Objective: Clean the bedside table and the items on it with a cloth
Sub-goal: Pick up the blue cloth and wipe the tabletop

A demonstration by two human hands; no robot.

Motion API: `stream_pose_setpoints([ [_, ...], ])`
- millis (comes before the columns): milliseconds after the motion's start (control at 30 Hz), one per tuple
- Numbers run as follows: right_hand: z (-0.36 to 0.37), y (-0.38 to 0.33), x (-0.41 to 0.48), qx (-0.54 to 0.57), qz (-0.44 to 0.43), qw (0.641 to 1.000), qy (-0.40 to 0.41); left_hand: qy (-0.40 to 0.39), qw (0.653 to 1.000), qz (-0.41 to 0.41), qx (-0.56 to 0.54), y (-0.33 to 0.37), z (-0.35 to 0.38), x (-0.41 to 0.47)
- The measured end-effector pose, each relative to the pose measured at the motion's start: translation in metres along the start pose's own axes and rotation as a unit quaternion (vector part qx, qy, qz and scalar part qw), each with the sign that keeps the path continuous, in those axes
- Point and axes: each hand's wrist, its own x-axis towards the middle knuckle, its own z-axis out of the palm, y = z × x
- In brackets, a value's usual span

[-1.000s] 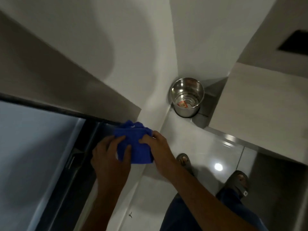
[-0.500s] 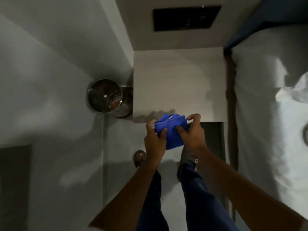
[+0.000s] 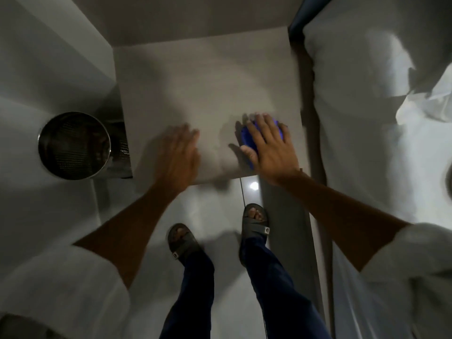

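Head view, looking straight down, motion blur throughout. Right hand (image 3: 270, 149) lies flat on a blue cloth (image 3: 247, 140), fingers (image 3: 259, 123) spread and stretched out, palm pressing the cloth onto the desk (image 3: 208, 89) near its front right corner. Only the cloth's left edge and a strip beyond the fingertips show; the rest is hidden under the hand. Left hand (image 3: 177, 152) is open, fingers extended and together, palm down over the front left part of the desk, holding nothing; contact with the surface cannot be told because of blur. The two hands are apart, with bare pale desk between them. No items visible on the desk top.

Round shiny metal bin (image 3: 73, 145) with perforated wall stands on the floor just beside the desk's left edge. White bed (image 3: 367, 118) runs along the desk's right side. Person wears white short sleeves, dark blue trousers and dark sandals (image 3: 255, 222); a small light logo sits on each sandal strap, too small to read. Glossy floor (image 3: 220, 211) shows a lamp reflection. No readable writing anywhere.
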Motion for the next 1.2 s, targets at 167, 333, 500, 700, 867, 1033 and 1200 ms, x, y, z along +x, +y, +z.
stream_pose_setpoints([
  [167, 0.043, 0.02, 0.017, -0.06, -0.005, 0.998, -0.03, 0.013, 0.997, -0.012, 0.075, -0.075, 0.036, 0.006],
  [333, 0.063, 0.018, 0.025, -0.065, 0.023, 0.998, 0.016, 0.091, 0.991, 0.014, 0.098, -0.088, 0.056, 0.005],
  [500, 0.044, 0.003, 0.063, -0.011, 0.116, 0.992, 0.047, 0.071, 0.994, 0.007, 0.08, -0.084, 0.046, 0.005],
  [700, 0.042, -0.038, 0.114, 0.044, 0.236, 0.964, 0.112, 0.077, 0.995, -0.001, 0.057, -0.083, 0.046, 0.005],
  [867, 0.055, -0.096, 0.106, 0.014, 0.119, 0.989, 0.092, 0.082, 0.994, 0.008, 0.066, -0.084, 0.047, 0.003],
  [1033, 0.081, -0.106, 0.056, 0.002, -0.021, 0.996, 0.083, 0.079, 0.994, 0.003, 0.073, -0.084, 0.048, 0.003],
  [1200, 0.083, -0.048, 0.014, -0.017, -0.051, 0.997, 0.055, 0.078, 0.994, 0.0, 0.08, -0.083, 0.047, 0.003],
])
